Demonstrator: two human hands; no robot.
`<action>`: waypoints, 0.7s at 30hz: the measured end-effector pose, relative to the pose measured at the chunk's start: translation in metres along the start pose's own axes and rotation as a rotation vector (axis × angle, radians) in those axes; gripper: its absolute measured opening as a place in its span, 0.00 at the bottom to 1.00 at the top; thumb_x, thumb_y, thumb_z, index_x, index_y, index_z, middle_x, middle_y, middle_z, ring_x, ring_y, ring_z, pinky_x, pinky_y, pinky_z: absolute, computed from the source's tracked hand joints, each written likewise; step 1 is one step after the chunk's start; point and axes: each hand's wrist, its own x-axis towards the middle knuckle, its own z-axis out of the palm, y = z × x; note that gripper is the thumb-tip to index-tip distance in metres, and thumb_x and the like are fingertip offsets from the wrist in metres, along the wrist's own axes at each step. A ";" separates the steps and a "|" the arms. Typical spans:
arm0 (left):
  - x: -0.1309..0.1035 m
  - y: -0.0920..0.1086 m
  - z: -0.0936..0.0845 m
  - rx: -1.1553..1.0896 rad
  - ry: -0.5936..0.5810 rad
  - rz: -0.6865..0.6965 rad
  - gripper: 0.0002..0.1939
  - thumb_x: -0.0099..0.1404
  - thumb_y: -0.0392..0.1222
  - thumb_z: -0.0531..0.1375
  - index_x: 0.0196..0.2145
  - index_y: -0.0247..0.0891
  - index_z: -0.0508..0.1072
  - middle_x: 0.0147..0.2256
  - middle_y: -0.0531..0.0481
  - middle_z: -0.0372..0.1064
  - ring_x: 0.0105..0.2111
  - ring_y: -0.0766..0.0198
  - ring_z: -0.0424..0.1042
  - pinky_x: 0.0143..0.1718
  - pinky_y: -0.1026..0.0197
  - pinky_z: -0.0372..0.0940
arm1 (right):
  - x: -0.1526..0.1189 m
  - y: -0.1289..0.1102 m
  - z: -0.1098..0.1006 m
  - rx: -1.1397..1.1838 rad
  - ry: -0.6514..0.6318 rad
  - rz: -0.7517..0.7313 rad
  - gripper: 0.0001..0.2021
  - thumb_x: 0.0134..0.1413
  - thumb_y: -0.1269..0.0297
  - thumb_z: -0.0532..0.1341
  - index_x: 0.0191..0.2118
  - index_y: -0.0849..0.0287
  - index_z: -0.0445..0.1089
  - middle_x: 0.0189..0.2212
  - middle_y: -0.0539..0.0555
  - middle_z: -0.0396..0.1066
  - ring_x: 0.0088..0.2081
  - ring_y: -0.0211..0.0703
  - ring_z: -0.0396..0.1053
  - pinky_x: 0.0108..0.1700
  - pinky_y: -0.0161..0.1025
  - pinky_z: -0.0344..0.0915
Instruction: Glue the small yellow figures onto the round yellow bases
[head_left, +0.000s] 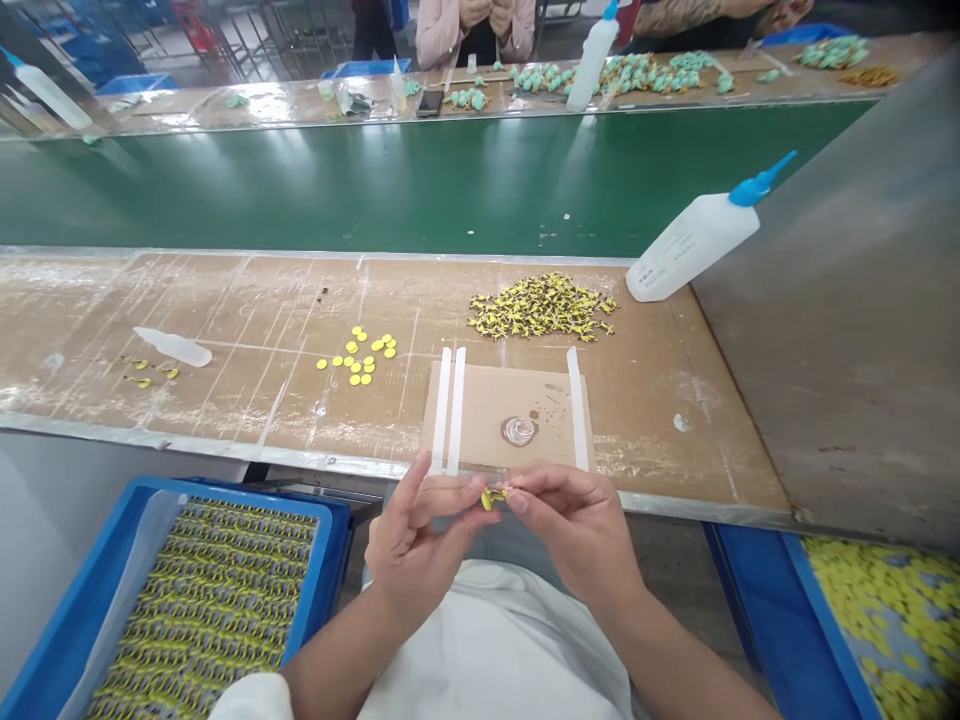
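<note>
Just past the table's front edge, my left hand (427, 535) pinches a small yellow piece (489, 498) between thumb and fingers. My right hand (574, 520) meets it there, its thumb and forefinger closed on the other side of the same piece, which has a darker part. Beyond the hands lies a cardboard sheet (487, 400) with white tape strips and a whitish-brown blob (518, 431). A pile of small yellow and black pieces (544, 305) is behind the sheet. Several yellow discs (365, 379) are spread to its left.
A white bottle with a blue tip (690, 245) leans at the right by a metal panel (847, 300). A small bottle (174, 346) lies far left. Blue trays hold yellow-black pieces (217, 590) at lower left and yellow discs (892, 620) at lower right. People sit beyond the green belt (322, 190).
</note>
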 end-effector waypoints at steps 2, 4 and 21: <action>0.002 0.001 0.000 -0.008 -0.018 0.007 0.44 0.56 0.27 0.72 0.66 0.39 0.62 0.37 0.48 0.83 0.38 0.56 0.82 0.45 0.55 0.79 | 0.000 0.002 -0.003 -0.030 0.003 0.019 0.05 0.49 0.63 0.76 0.30 0.52 0.82 0.29 0.53 0.80 0.31 0.41 0.77 0.35 0.34 0.77; 0.005 0.002 -0.001 -0.007 -0.045 0.017 0.43 0.57 0.28 0.72 0.67 0.39 0.62 0.36 0.48 0.83 0.37 0.56 0.82 0.44 0.56 0.79 | 0.000 0.003 -0.005 -0.054 0.011 0.026 0.06 0.48 0.61 0.77 0.30 0.53 0.82 0.29 0.54 0.80 0.31 0.43 0.77 0.35 0.35 0.77; -0.026 0.001 -0.067 0.007 0.075 -0.244 0.42 0.59 0.35 0.71 0.66 0.43 0.59 0.38 0.45 0.78 0.39 0.60 0.79 0.42 0.57 0.75 | -0.006 0.027 -0.020 -0.302 -0.072 0.176 0.15 0.51 0.60 0.76 0.45 0.53 0.81 0.37 0.56 0.81 0.36 0.51 0.80 0.38 0.38 0.80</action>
